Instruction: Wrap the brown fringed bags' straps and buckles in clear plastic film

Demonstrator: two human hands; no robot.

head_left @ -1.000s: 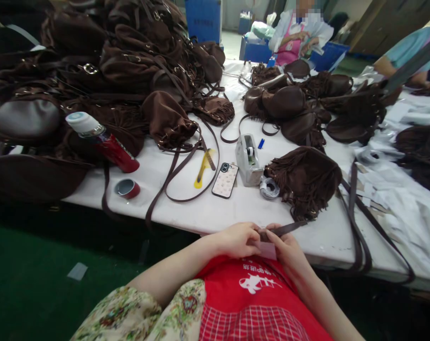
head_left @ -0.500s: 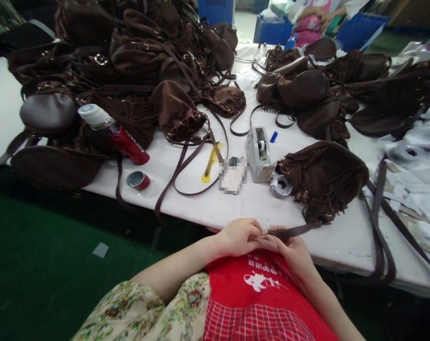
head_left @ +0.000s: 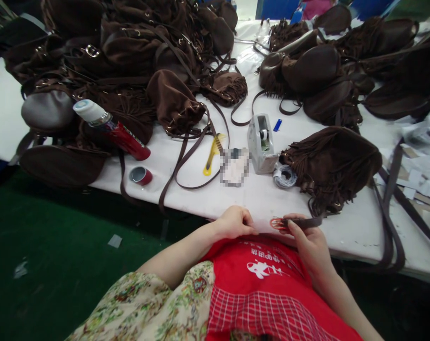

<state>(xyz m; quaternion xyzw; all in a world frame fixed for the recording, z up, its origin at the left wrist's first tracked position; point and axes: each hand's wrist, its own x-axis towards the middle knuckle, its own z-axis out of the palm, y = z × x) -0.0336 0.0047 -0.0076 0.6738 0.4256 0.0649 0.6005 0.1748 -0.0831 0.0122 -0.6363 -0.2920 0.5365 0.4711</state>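
Brown strap (head_left: 310, 221), in right hand (head_left: 311, 244)

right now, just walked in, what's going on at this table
Someone in a red apron is working with both hands at the edge of a white table. The right hand grips a dark strap, with a red looped piece at its end. The left hand is beside it, fingers bent; whether it holds anything is unclear. A fringed brown bag lies just beyond the right hand, and more brown bags are heaped at the far left.
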